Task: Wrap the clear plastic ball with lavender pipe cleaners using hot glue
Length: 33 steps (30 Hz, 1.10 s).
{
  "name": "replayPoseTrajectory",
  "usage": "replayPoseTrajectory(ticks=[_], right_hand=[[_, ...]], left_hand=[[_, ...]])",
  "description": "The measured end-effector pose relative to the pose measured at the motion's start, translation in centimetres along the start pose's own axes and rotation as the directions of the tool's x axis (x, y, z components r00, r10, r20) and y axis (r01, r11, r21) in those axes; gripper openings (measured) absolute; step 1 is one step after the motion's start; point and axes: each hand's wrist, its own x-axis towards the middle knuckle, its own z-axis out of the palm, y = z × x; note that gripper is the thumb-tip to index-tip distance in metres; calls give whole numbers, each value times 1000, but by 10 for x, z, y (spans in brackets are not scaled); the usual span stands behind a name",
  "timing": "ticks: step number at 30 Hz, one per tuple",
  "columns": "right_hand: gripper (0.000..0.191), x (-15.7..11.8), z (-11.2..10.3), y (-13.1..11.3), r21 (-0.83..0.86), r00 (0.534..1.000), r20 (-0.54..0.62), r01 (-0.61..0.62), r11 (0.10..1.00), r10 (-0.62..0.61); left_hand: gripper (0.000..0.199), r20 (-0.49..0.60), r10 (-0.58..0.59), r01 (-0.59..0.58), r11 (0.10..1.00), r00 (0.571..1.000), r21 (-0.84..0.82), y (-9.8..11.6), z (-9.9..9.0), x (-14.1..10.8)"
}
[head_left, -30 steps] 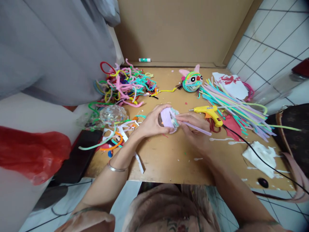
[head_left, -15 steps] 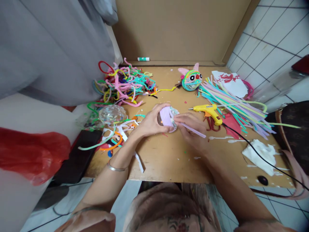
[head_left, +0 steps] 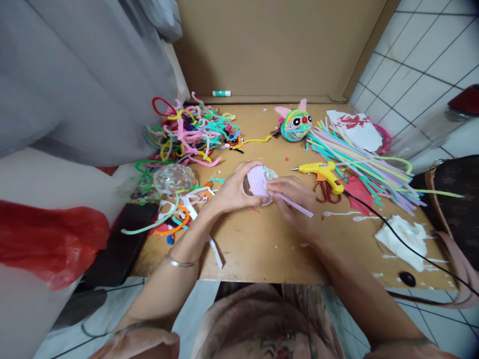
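Observation:
My left hand (head_left: 239, 187) grips a clear round ball (head_left: 270, 174) by its left side, thumb below and fingers above. Rows of lilac pipe cleaner (head_left: 256, 180) lie side by side over the ball's left part; its right part is bare and see-through. My right hand (head_left: 294, 199) pinches the lilac strand against the ball, and the strand's free end (head_left: 301, 208) sticks out to the lower right past the fingers. Just right of this hand, a yellow glue gun (head_left: 322, 174) lies on the table with its nozzle pointing left.
A tangle of coloured pipe cleaners (head_left: 194, 129) sits back left, with a clear ball (head_left: 174, 178) in front. A decorated ball with pink ears (head_left: 295, 122) stands at the back. Straight pipe cleaners (head_left: 370, 164), red-handled scissors (head_left: 328, 193) and a white tissue (head_left: 402, 242) lie right.
My right hand has shifted slightly left along the ball, and the strand's free end has moved left and a little down with it. My left hand keeps its grip.

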Motion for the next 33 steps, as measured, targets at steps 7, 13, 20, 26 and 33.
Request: replayPoseTrajectory(ticks=[7, 13, 20, 26, 33], right_hand=[[16, 0, 0, 1, -21, 1000, 15, 6, 1000, -5], [16, 0, -1, 2, 0, 1000, 17, 10, 1000, -10], [17, 1, -1, -1, 22, 1000, 9, -1, 1000, 0], [16, 1, 0, -2, 29, 999, -11, -30, 999, 31], [16, 1, 0, -2, 12, 999, 6, -35, 999, 35]], left_hand=[[80, -15, 46, -46, 998, 999, 34, -3, 2, 1], [79, -45, 73, -69, 994, 996, 88, -1, 3, 1], [77, -44, 103, -98, 990, 994, 102, -2, 2, 1], [77, -49, 101, -96, 990, 994, 100, -1, 1, 1], [76, -53, 87, -82, 992, 995, 96, 0, 2, 2]])
